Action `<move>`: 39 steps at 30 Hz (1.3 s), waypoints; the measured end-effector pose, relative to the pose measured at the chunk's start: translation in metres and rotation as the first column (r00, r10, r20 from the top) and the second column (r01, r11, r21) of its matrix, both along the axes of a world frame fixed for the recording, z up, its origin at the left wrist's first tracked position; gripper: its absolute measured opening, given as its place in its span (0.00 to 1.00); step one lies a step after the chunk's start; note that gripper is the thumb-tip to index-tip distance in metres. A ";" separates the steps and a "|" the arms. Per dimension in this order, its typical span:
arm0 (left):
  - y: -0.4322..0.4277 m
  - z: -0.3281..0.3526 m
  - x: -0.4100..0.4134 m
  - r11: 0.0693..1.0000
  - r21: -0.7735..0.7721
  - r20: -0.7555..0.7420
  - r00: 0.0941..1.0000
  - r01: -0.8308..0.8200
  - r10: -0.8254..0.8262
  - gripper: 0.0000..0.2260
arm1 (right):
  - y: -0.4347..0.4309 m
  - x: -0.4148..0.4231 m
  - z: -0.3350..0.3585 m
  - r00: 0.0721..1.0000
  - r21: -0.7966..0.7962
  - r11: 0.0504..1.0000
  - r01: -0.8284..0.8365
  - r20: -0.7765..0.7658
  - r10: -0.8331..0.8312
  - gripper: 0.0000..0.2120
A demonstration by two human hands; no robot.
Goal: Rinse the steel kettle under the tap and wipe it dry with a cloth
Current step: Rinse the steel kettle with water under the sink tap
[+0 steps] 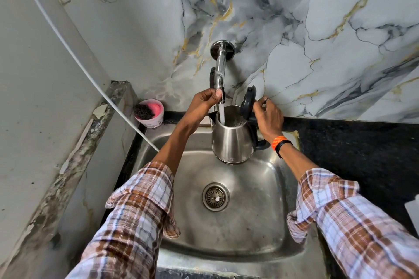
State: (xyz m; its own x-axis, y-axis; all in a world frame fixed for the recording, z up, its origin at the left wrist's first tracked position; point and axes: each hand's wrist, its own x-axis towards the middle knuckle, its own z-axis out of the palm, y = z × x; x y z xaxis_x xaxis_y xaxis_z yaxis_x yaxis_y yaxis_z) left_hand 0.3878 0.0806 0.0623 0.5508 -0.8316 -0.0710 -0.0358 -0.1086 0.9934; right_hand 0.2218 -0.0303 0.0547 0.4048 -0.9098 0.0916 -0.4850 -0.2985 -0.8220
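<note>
Kettle [232, 140] work sits at the filling stage, judged from the water running into its open mouth; going left to right, a pink tub [149, 112] with dark scrub stands at the sink's [260, 222] back left corner, well apart from the action; next the left hand [205, 99] reaches up to the tap [219, 75], its grip pinching the spout's tip where the stream leaves; the steel body hangs upright just under that stream, above the basin and clear of the drain [215, 196]; its black lid [247, 103] stands tipped open toward the wall; the right hand [268, 118] has its grip closed on the handle's top, fingers by the lid's hinge; beyond it lies the dark counter [362, 149]. No cloth can be made out. The likely trouble is weight: as water gathers, a one-handed hold on a wet handle could slip or tilt, spilling over the sleeve; the lid could also drop shut into the stream and splash.
</note>
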 end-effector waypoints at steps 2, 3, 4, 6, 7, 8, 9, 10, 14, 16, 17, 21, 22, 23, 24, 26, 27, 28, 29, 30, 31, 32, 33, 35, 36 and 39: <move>-0.001 -0.001 -0.001 1.000 -0.008 -0.008 1.000 -0.009 0.009 0.17 | -0.004 -0.002 -0.001 1.000 0.013 1.000 0.003 -0.002 -0.003 0.34; -0.002 -0.001 -0.002 1.000 -0.002 -0.016 1.000 -0.011 0.011 0.16 | -0.006 -0.003 -0.001 1.000 0.015 1.000 0.005 -0.002 -0.005 0.35; -0.002 -0.003 -0.002 1.000 0.007 -0.023 1.000 -0.017 0.017 0.14 | -0.007 -0.004 -0.001 1.000 0.019 1.000 0.009 -0.001 -0.009 0.35; -0.002 -0.005 -0.003 0.999 0.009 -0.016 0.999 -0.032 0.033 0.12 | -0.012 -0.007 -0.001 1.000 0.021 1.000 0.019 0.006 -0.020 0.35; -0.002 -0.006 -0.003 0.999 -0.002 -0.011 0.999 -0.046 0.046 0.11 | -0.014 -0.008 -0.001 1.000 0.017 1.000 0.024 0.010 -0.024 0.35; -0.003 -0.007 -0.004 0.997 -0.022 -0.011 0.998 -0.068 0.067 0.09 | -0.016 -0.009 -0.001 1.000 0.013 1.000 0.027 0.014 -0.027 0.34; -0.004 -0.007 -0.007 0.994 -0.034 -0.006 0.995 -0.100 0.100 0.08 | -0.018 -0.010 -0.001 0.999 0.012 1.000 0.029 0.018 -0.029 0.34; -0.006 -0.006 -0.011 0.989 -0.040 0.007 0.990 -0.143 0.143 0.08 | -0.019 -0.011 0.000 0.999 0.012 0.999 0.030 0.023 -0.031 0.34; -0.015 -0.001 -0.030 0.937 -0.082 0.085 0.935 -0.338 0.345 0.20 | -0.021 -0.013 0.003 0.999 0.013 1.000 0.025 0.039 -0.026 0.33; -0.018 0.000 -0.037 0.909 -0.109 0.155 0.897 -0.402 0.415 0.21 | -0.020 -0.017 0.004 0.999 0.016 1.000 0.027 0.046 -0.028 0.31; -0.018 0.001 -0.040 0.895 -0.116 0.203 0.871 -0.432 0.447 0.22 | -0.020 -0.019 0.004 0.999 0.014 1.000 0.025 0.046 -0.026 0.30; -0.014 0.005 -0.051 0.837 -0.071 0.283 0.794 -0.543 0.539 0.22 | -0.018 -0.030 0.005 0.999 0.003 1.000 0.019 0.048 -0.019 0.30; -0.012 0.004 -0.053 0.835 -0.048 0.280 0.795 -0.548 0.538 0.23 | -0.018 -0.033 0.005 0.999 0.005 1.000 0.024 0.049 -0.024 0.32; -0.009 0.002 -0.056 0.841 -0.029 0.275 0.805 -0.540 0.526 0.24 | -0.018 -0.036 0.005 0.998 0.004 1.000 0.030 0.049 -0.030 0.33; -0.005 0.000 -0.060 0.853 -0.004 0.263 0.822 -0.523 0.505 0.26 | -0.018 -0.041 0.005 0.998 0.002 0.999 0.037 0.048 -0.037 0.34; 0.007 -0.007 -0.072 0.884 0.025 0.187 0.870 -0.468 0.455 0.29 | -0.018 -0.052 0.005 0.998 0.003 0.999 0.039 0.045 -0.039 0.34; 0.012 -0.012 -0.077 0.898 0.040 0.139 0.892 -0.438 0.429 0.30 | -0.019 -0.059 0.005 0.998 0.007 0.999 0.036 0.045 -0.036 0.33; 0.017 -0.018 -0.080 0.913 0.055 0.103 0.912 -0.404 0.398 0.30 | -0.019 -0.065 0.004 0.999 0.012 1.000 0.029 0.046 -0.030 0.33; 0.021 -0.023 -0.085 0.933 0.071 0.078 0.934 -0.354 0.348 0.29 | -0.020 -0.073 0.004 0.999 0.011 1.000 0.024 0.049 -0.025 0.32; 0.024 -0.027 -0.091 0.954 0.088 0.051 0.958 -0.287 0.283 0.27 | -0.020 -0.082 0.003 0.998 0.010 1.000 0.021 0.053 -0.021 0.31; 0.026 -0.029 -0.099 0.972 0.100 0.024 0.978 -0.211 0.209 0.26 | -0.021 -0.092 0.003 0.998 0.006 1.000 0.021 0.060 -0.021 0.31; 0.026 -0.030 -0.108 0.985 0.104 0.007 0.990 -0.140 0.140 0.26 | -0.022 -0.102 0.003 0.998 0.003 1.000 0.025 0.065 -0.025 0.31; 0.026 -0.029 -0.118 0.992 0.098 0.004 0.996 -0.084 0.084 0.26 | -0.022 -0.112 0.002 0.997 -0.001 1.000 0.031 0.068 -0.031 0.32; 0.022 -0.029 -0.142 0.998 0.069 0.009 1.000 -0.015 0.015 0.26 | -0.023 -0.136 0.001 0.996 -0.010 0.999 0.044 0.077 -0.043 0.32; 0.018 -0.029 -0.156 0.998 0.057 0.004 1.000 0.005 -0.006 0.26 | -0.024 -0.150 0.001 0.995 -0.016 0.998 0.053 0.082 -0.051 0.33; 0.007 -0.030 -0.199 0.999 0.048 -0.016 1.000 0.025 -0.024 0.27 | -0.029 -0.196 -0.003 0.991 -0.046 0.995 0.084 0.108 -0.079 0.31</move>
State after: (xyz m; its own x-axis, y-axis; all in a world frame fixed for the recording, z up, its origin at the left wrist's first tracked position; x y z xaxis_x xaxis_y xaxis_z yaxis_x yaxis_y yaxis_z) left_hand 0.1888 0.0880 0.0326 0.5288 -0.8402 -0.1197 -0.0233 -0.1554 0.9876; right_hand 0.0261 -0.0589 0.0517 0.3148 -0.9327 0.1763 -0.4206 -0.3035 -0.8549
